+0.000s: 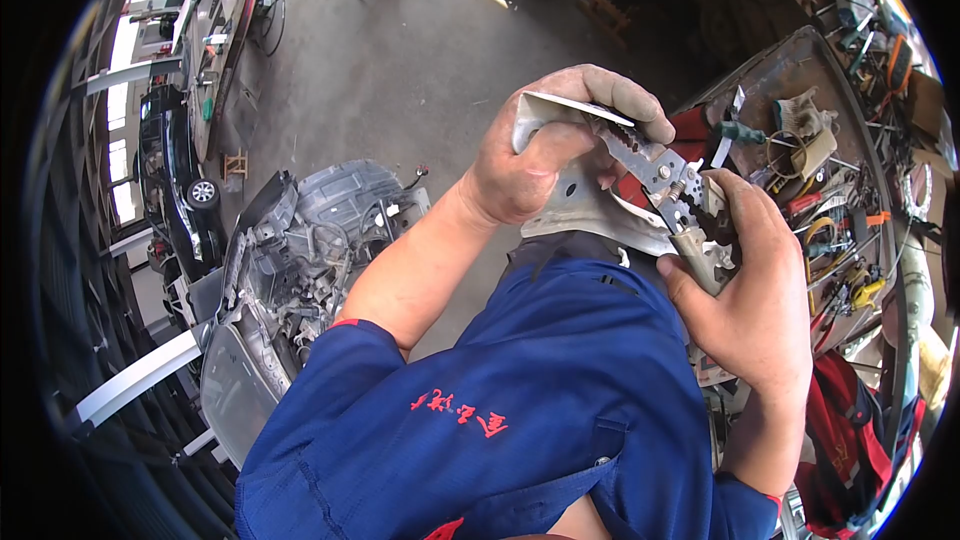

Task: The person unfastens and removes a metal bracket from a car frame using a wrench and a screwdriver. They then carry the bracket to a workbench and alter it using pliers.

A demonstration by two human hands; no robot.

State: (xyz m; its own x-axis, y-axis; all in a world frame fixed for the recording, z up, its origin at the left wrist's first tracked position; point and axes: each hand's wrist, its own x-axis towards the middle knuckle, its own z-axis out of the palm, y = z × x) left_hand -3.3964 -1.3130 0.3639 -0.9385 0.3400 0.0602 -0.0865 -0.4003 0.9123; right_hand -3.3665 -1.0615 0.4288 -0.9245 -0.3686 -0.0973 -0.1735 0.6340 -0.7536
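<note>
My left hand [535,165] is curled round a bent pale sheet-metal bracket [575,108], its thumb inside the fold and its fingers over the top. From the right, my right hand [750,285] grips the handles of metal pliers [663,172] with toothed jaws and a row of holes near the pivot. The jaws reach the bracket's edge by my left fingertips; I cannot tell whether they are clamped on it. Just below, over my lap, lies a curved grey metal panel [590,218] with a dark hole; whether it joins the bracket is hidden.
To the right stands a workbench [790,65] crowded with hand tools, a screwdriver [740,131] and a tape roll [785,154]. A car's open engine bay [320,240] is at left. Concrete floor [400,70] lies ahead, and a dark car [175,170] stands far left.
</note>
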